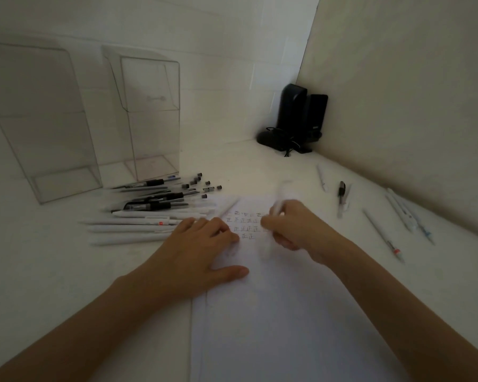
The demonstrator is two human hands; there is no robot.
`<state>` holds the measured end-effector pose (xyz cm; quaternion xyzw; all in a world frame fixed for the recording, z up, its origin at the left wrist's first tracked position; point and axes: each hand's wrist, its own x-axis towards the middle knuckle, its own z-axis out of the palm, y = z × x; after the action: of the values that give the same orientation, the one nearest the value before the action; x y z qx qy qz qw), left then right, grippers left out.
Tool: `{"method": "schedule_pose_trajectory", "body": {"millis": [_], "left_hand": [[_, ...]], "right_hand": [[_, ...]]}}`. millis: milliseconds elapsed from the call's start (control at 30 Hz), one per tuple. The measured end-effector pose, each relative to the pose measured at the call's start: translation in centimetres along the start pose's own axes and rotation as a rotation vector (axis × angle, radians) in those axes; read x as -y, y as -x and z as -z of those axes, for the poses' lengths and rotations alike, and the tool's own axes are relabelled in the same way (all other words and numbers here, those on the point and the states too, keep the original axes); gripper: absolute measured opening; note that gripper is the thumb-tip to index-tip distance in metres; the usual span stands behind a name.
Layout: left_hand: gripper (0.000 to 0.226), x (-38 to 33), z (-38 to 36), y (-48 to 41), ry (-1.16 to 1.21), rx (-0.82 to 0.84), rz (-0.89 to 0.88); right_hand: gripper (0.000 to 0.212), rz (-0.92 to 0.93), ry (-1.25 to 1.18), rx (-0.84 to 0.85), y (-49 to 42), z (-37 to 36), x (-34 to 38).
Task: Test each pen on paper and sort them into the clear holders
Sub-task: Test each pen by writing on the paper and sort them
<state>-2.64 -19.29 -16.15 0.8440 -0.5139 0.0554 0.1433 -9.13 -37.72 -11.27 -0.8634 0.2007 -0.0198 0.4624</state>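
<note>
Toward the bench's far left edge, holders: a tall clear plastic holder (44, 119) and a second clear holder (152, 114) stand upright side by side against the back wall. No pen shows inside either, so sorting seems not yet begun.
Pen heap: a loose heap of black-collared clear pens and plain white pens (160, 208) lies in front of the holders, just left of the sheet. It is likely the untested stock, kept within reach.
Left grip: the left grip (196, 252) is released, fingers flat and thumb spread on the sheet's left edge, apparently pinning it against sliding.
Sheet: a white sheet of paper (287, 312) lies at the middle of the bench's near edge.
Writing: rows of small handwritten 正 marks (246, 221) sit near the sheet's far end, probably test strokes. No brand is readable on any pen.
Right grip: the right grip (295, 230) is clenched around a slim white pen (278, 205), which is blurred and slants over the rows with its tip hidden. I judge this a test in progress.
Bench's right edge: a black-clipped pen (341, 198) and a long pen with a red band (382, 235) lie apart beside the side wall among a few others, probably set aside.
Far right corner: a black device with cables (301, 119) stands there; any label on it is unreadable.
</note>
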Motion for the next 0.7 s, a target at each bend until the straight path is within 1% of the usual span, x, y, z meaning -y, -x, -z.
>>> {"method": "schedule_pose_trajectory", "body": {"millis": [67, 167, 200, 233, 333, 433, 567, 700], "left_hand": [[0.079, 0.0, 0.0, 0.0, 0.005, -0.004, 0.003], [0.073, 0.0, -0.1, 0.0, 0.006, -0.030, -0.009], [0.073, 0.1, -0.1, 0.0, 0.004, -0.026, -0.008], [0.074, 0.1, -0.1, 0.0, 0.001, -0.016, -0.006], [0.077, 0.0, 0.0, 0.0, -0.005, 0.026, 0.013], [0.074, -0.1, 0.1, 0.0, 0.006, 0.022, 0.014], [0.066, 0.1, -0.1, 0.1, -0.013, 0.012, -0.008], [0.064, 0.1, -0.3, 0.2, -0.014, 0.039, -0.013]], "right_hand": [[0.032, 0.103, -0.180, -0.068, -0.3, 0.3, 0.4], [0.015, 0.189, -0.346, -0.070, -0.6, 0.0, 0.6], [0.012, 0.202, -0.402, -0.082, -0.8, -0.3, 0.4], [0.013, 0.227, -0.436, -0.114, -1.0, -0.5, -0.1], [0.022, 0.273, -0.388, -0.230, -1.5, -1.2, -1.6], [0.019, 0.237, -0.332, -0.237, -1.7, -1.6, -2.4], [0.033, 0.296, -0.162, -0.318, -1.7, -2.2, -2.6], [0.037, 0.312, -0.123, -0.363, -1.7, -2.4, -2.8]]}}
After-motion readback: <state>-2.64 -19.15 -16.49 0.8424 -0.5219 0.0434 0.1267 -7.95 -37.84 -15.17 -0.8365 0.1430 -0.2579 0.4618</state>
